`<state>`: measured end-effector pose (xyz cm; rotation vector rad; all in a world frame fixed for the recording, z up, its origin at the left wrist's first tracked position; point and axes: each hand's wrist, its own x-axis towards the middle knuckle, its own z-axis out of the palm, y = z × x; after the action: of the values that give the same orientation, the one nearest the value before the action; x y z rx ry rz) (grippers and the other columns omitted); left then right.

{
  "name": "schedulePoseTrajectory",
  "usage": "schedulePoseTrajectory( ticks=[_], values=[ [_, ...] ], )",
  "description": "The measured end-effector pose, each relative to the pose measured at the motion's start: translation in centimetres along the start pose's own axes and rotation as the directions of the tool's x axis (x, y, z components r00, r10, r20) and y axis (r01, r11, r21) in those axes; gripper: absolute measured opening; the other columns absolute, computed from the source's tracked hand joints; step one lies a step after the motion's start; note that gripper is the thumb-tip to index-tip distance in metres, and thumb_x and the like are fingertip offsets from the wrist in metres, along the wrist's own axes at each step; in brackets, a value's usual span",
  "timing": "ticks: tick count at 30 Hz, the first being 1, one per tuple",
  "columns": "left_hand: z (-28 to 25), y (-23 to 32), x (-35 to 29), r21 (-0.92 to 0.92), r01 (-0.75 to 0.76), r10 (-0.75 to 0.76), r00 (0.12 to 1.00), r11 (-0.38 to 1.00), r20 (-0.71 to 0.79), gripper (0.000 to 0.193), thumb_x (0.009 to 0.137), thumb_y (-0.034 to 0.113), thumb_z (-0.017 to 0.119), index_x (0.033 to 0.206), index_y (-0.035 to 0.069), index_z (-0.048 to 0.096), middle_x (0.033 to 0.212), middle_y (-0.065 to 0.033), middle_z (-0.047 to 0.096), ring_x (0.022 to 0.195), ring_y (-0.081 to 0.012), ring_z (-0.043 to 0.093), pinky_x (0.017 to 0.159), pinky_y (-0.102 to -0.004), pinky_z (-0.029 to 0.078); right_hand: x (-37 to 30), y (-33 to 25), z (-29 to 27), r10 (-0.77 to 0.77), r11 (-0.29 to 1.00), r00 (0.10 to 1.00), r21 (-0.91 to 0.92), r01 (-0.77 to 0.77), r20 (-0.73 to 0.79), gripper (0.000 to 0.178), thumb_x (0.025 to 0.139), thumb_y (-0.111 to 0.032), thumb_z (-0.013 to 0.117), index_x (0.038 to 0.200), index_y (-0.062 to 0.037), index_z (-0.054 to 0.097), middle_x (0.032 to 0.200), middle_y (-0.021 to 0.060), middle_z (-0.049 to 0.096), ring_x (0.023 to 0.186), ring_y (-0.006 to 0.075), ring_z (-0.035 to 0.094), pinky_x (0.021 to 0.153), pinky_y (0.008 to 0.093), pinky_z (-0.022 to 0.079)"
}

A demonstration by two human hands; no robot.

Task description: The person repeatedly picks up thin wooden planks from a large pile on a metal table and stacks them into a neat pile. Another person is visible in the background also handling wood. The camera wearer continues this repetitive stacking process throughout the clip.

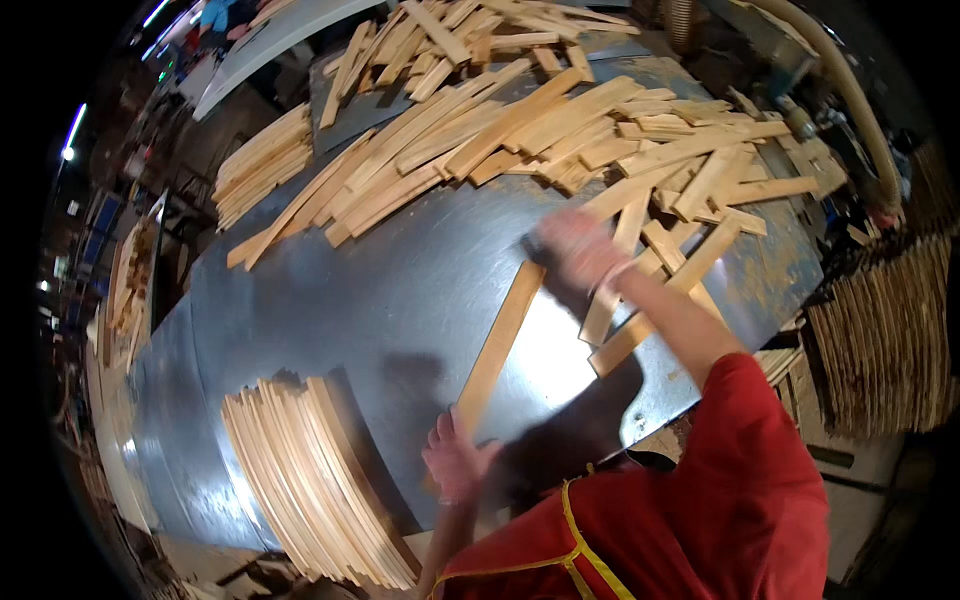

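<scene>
A flat wooden slat (pixel 501 343) slants across the middle of the metal tabletop. My left hand (pixel 458 462) is closed on its near end, with the thumb out to the right. My right hand (pixel 580 250) is just beyond the slat's far end, smeared by motion, so its fingers cannot be made out. Both hands seem to wear thin pale gloves. Loose slats (pixel 640 240) lie crossed beneath and beside my right forearm. To the left of my left hand, a neat stack of slats (pixel 305 470) stands in a row at the table's near edge.
A large heap of loose slats (pixel 560 115) covers the far side of the metal table (pixel 330 300). Another stack (pixel 265 165) sits at the far left. On the right are a ribbed hose (pixel 865 110) and a tall pile of thin boards (pixel 885 340).
</scene>
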<state>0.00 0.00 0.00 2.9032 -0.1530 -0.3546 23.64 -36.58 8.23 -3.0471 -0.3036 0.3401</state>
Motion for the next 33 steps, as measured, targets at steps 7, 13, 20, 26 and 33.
schedulePoseTrajectory(
  ticks=[7, 13, 20, 26, 33],
  values=[
    [-0.4, 0.2, -0.6, -0.241, 0.192, -0.119, 0.951, 0.951, 0.287, 0.051, 0.092, 0.03, 0.066, 0.139, 0.011, 0.057, 0.117, -0.0199, 0.067, 0.109, -0.0418, 0.067, 0.088, -0.0512, 0.057, 4.4, 14.6, 3.7, -0.081, 0.957, 0.991, -0.287, 0.047, -0.107, 0.066, 0.081, -0.008, 0.069, 0.145, -0.0226, 0.061, 0.137, 0.0111, 0.057, 0.132, 0.0374, 0.053, 0.105, 0.0498, 0.048],
    [0.5, -7.7, -10.7, -0.075, 0.15, -0.167, 0.93, 0.986, -0.328, 0.037, 0.083, 0.017, 0.069, 0.119, 0.012, 0.066, 0.116, -0.0118, 0.064, 0.11, -0.0386, 0.064, 0.089, -0.0526, 0.054, 6.3, 6.7, 6.7, -0.308, 0.835, 0.95, -0.462, 0.3, 0.061, 0.056, 0.078, -0.012, 0.073, 0.133, -0.0198, 0.069, 0.153, 0.0115, 0.051, 0.148, 0.0405, 0.04, 0.118, 0.0522, 0.037],
    [-0.6, -15.4, -14.6, 0.034, 0.357, -0.281, 0.788, 0.934, -0.548, 0.036, 0.083, 0.01, 0.068, 0.118, 0.019, 0.066, 0.123, -0.0061, 0.06, 0.119, -0.0319, 0.058, 0.102, -0.0519, 0.046, 3.0, -10.2, 2.6, -0.435, 0.89, 0.9, -0.144, 0.433, 0.018, 0.067, 0.079, -0.026, 0.08, 0.141, -0.0087, 0.06, 0.15, 0.0151, 0.058, 0.139, 0.0373, 0.053, 0.12, 0.0449, 0.039],
    [-0.2, -16.4, -17.3, -0.389, 0.283, -0.448, 0.773, 0.877, -0.448, 0.046, 0.09, 0.01, 0.067, 0.135, 0.015, 0.064, 0.128, -0.0105, 0.067, 0.12, -0.036, 0.063, 0.103, -0.0486, 0.049, 1.3, -25.2, -5.0, -0.298, 0.857, 0.932, 0.372, 0.357, -0.208, 0.056, 0.091, -0.03, 0.077, 0.138, -0.0034, 0.06, 0.12, 0.0186, 0.071, 0.109, 0.038, 0.068, 0.096, 0.0429, 0.053],
    [-2.4, -18.0, -21.4, -0.984, 0.173, -0.683, 0.724, 0.038, 0.101, 0.059, 0.098, 0.002, 0.062, 0.156, 0.003, 0.052, 0.138, -0.0107, 0.07, 0.128, -0.0151, 0.064, 0.103, -0.0287, 0.05, 6.2, -34.5, 9.5, -0.004, 0.433, 0.97, 0.874, -0.219, 0.245, 0.049, 0.108, -0.048, 0.059, 0.104, -0.0009, 0.071, 0.085, 0.0113, 0.07, 0.072, 0.0242, 0.07, 0.068, 0.0393, 0.059]
  ],
)
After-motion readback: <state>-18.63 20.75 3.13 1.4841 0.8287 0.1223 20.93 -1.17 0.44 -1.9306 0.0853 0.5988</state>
